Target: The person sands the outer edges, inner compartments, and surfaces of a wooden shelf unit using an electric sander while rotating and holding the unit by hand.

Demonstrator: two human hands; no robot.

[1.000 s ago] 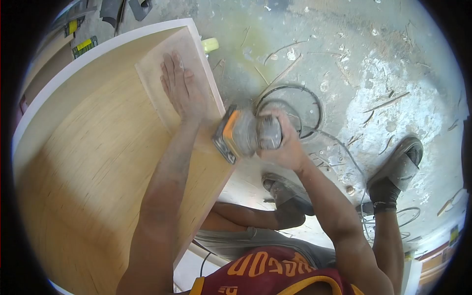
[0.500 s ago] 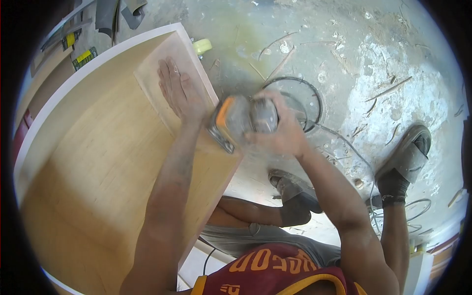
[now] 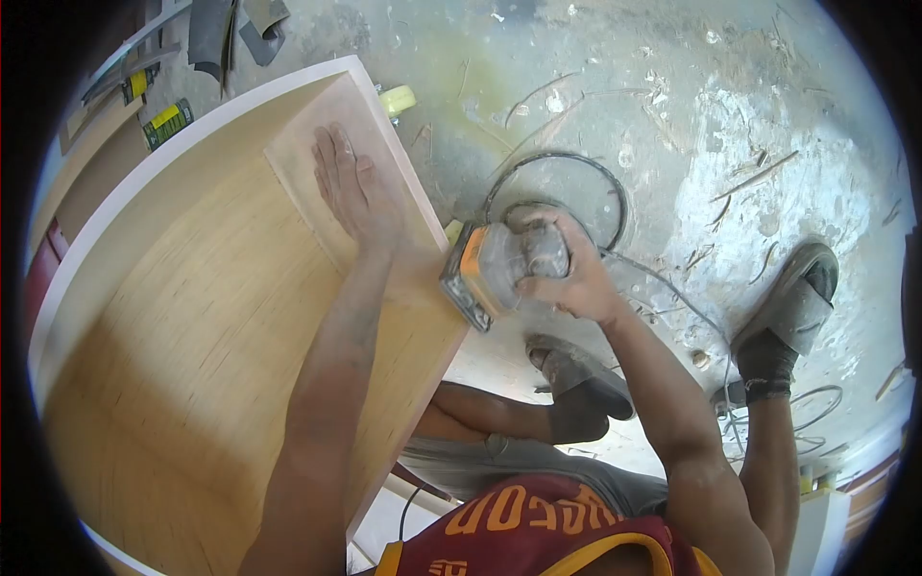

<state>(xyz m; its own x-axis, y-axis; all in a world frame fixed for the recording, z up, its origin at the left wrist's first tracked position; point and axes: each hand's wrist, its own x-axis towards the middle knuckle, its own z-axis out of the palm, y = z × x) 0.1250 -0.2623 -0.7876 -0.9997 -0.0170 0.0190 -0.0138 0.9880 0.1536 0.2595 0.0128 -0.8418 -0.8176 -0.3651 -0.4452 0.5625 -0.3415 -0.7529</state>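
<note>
A black, grey and orange power sander [image 3: 495, 264] is gripped by my right hand [image 3: 571, 269], fingers wrapped round its rounded end. Its flat pad faces the outer side of a pale wooden box [image 3: 192, 307], close against the edge; I cannot tell whether the two touch. Inside the box, my left hand [image 3: 351, 192] lies flat with fingers stretched out on the dusty inner face of the end panel [image 3: 317, 134], across the board from the sander.
A black cable [image 3: 622, 192] loops on the floor behind the sander and runs toward my feet. Wood slivers lie on the stained concrete [image 3: 672, 115]. Sandpaper sheets [image 3: 209, 38] and a yellow-labelled can [image 3: 168, 120] are beyond the box, and a yellowish object [image 3: 397, 99] sits by its corner.
My right hand has brought the sander along the panel's outer side, toward my body and slightly right. My left hand stays on the inner face, shifted very little.
</note>
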